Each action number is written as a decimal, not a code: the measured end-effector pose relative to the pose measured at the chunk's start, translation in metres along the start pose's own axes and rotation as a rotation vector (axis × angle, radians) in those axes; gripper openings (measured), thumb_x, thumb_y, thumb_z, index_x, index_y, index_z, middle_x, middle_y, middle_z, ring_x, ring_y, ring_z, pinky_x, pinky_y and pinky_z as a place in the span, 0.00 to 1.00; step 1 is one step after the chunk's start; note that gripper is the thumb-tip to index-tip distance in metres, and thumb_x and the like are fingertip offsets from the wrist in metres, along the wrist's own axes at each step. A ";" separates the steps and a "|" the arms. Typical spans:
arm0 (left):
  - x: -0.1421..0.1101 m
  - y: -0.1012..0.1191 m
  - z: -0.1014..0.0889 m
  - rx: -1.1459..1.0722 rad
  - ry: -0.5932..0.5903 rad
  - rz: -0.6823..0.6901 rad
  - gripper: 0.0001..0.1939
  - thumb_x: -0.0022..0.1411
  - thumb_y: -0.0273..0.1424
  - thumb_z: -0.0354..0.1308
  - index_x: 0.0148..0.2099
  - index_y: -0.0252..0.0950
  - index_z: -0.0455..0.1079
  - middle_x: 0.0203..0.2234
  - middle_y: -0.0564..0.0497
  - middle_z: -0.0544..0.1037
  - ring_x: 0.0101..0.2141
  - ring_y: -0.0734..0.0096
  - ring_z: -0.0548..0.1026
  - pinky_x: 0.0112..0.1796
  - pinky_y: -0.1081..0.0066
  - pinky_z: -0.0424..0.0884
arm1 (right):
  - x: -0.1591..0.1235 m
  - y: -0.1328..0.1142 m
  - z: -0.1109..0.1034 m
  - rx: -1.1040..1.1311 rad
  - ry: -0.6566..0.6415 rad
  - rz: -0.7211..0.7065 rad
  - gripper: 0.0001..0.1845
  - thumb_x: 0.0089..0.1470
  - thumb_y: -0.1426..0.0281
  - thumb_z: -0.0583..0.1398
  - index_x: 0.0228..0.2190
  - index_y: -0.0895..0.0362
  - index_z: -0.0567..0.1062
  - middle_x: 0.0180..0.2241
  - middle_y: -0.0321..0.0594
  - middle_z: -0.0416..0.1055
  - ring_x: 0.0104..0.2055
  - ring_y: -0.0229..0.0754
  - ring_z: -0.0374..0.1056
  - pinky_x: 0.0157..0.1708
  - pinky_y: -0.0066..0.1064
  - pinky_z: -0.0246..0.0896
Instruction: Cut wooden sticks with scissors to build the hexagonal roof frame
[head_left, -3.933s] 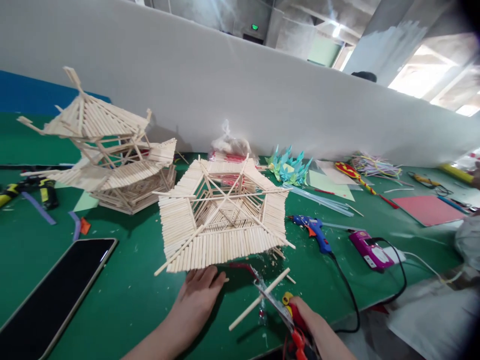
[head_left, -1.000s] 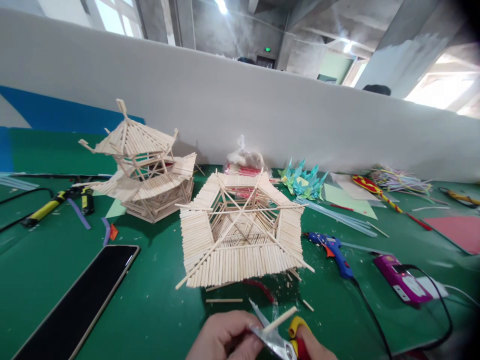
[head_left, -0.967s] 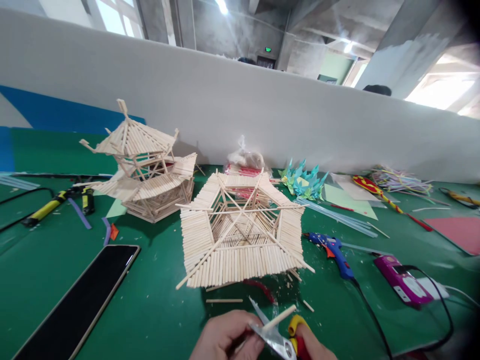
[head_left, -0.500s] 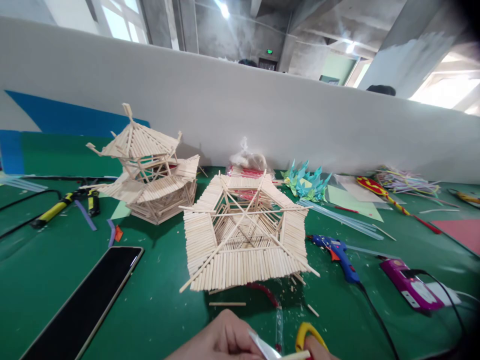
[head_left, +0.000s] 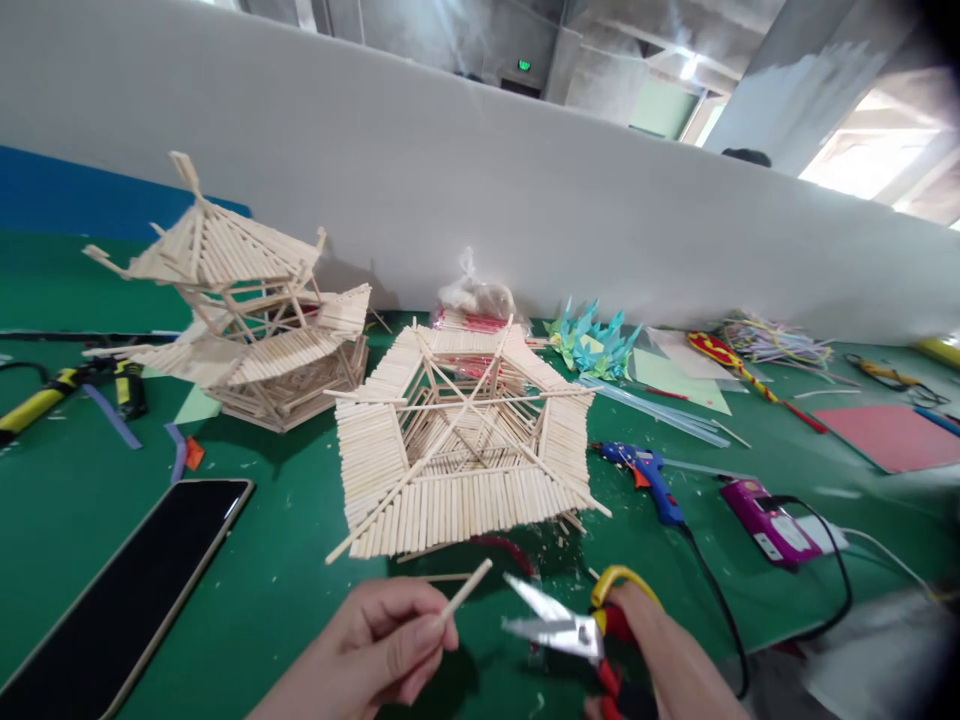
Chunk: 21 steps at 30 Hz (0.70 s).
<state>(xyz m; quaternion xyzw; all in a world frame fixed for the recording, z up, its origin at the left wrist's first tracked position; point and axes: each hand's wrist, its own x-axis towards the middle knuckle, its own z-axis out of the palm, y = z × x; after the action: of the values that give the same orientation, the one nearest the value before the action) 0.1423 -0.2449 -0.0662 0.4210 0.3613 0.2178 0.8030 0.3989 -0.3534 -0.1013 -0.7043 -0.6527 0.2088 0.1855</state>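
Between the thumb and fingers of my left hand [head_left: 397, 640] is a thin wooden stick [head_left: 466, 590], tilted up to the right. My right hand [head_left: 645, 630] grips scissors [head_left: 559, 622] with yellow, red and black handles; their blades stand apart and point at the stick without touching it. Just beyond both hands sits a wooden-stick model [head_left: 465, 510] with a sloping slatted roof ring, open in the middle and crossed by long sticks. One loose stick [head_left: 439, 577] lies on the table behind my left hand, partly hidden.
A taller pagoda of sticks [head_left: 262, 330] stands at left, with a phone [head_left: 142, 590] in front. Rightward lie a blue glue gun [head_left: 649, 478], a magenta device [head_left: 776, 525] with cables, clear glue sticks [head_left: 660, 410] and a turquoise paper piece [head_left: 594, 342]. A white partition [head_left: 420, 190] rises behind.
Both hands have risen further into view. The scissors and the stick, close together at the bottom edge before, are now apart. The view has shifted slightly right and down.
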 end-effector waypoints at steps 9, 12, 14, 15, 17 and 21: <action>0.012 -0.018 0.011 0.535 0.107 0.029 0.16 0.58 0.39 0.48 0.28 0.33 0.68 0.16 0.59 0.59 0.21 0.75 0.57 0.24 0.75 0.51 | 0.017 0.028 -0.027 -0.312 -0.052 0.057 0.31 0.39 0.67 0.60 0.48 0.64 0.65 0.48 0.56 0.64 0.49 0.58 0.61 0.47 0.48 0.56; 0.016 -0.018 0.017 0.574 0.115 0.037 0.15 0.58 0.37 0.47 0.29 0.33 0.69 0.16 0.58 0.59 0.21 0.74 0.58 0.24 0.75 0.53 | 0.021 0.006 -0.042 -0.317 0.041 0.033 0.26 0.42 0.65 0.60 0.46 0.58 0.69 0.48 0.52 0.65 0.49 0.58 0.60 0.47 0.51 0.54; 0.016 -0.018 0.021 0.573 0.115 0.042 0.15 0.58 0.37 0.48 0.30 0.32 0.70 0.16 0.58 0.60 0.21 0.74 0.60 0.24 0.76 0.55 | 0.024 -0.017 -0.040 -0.148 0.118 -0.038 0.21 0.47 0.64 0.58 0.44 0.55 0.70 0.45 0.48 0.67 0.47 0.52 0.62 0.45 0.47 0.56; 0.016 -0.019 0.023 0.570 0.103 0.052 0.15 0.58 0.37 0.48 0.30 0.32 0.70 0.17 0.57 0.62 0.22 0.74 0.61 0.24 0.76 0.56 | 0.025 -0.030 -0.034 0.015 0.075 -0.082 0.22 0.47 0.64 0.58 0.46 0.55 0.68 0.42 0.47 0.69 0.43 0.49 0.64 0.43 0.43 0.59; 0.014 -0.021 0.026 0.576 0.078 0.092 0.14 0.58 0.37 0.48 0.31 0.33 0.70 0.19 0.55 0.66 0.23 0.73 0.64 0.25 0.76 0.60 | 0.029 -0.054 -0.013 0.457 -0.056 -0.051 0.25 0.49 0.63 0.58 0.48 0.56 0.65 0.30 0.40 0.70 0.30 0.40 0.66 0.30 0.31 0.62; 0.005 -0.028 0.023 0.753 0.048 0.272 0.15 0.62 0.33 0.45 0.32 0.36 0.71 0.24 0.50 0.74 0.27 0.71 0.70 0.29 0.76 0.65 | 0.030 -0.085 0.038 0.997 0.072 0.196 0.20 0.51 0.54 0.53 0.28 0.57 0.74 0.16 0.33 0.63 0.18 0.32 0.57 0.18 0.24 0.52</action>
<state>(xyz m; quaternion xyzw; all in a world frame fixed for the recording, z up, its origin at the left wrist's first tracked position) 0.1644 -0.2695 -0.0826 0.7246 0.3753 0.1842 0.5478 0.3087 -0.3169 -0.0890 -0.5947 -0.3979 0.4869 0.5010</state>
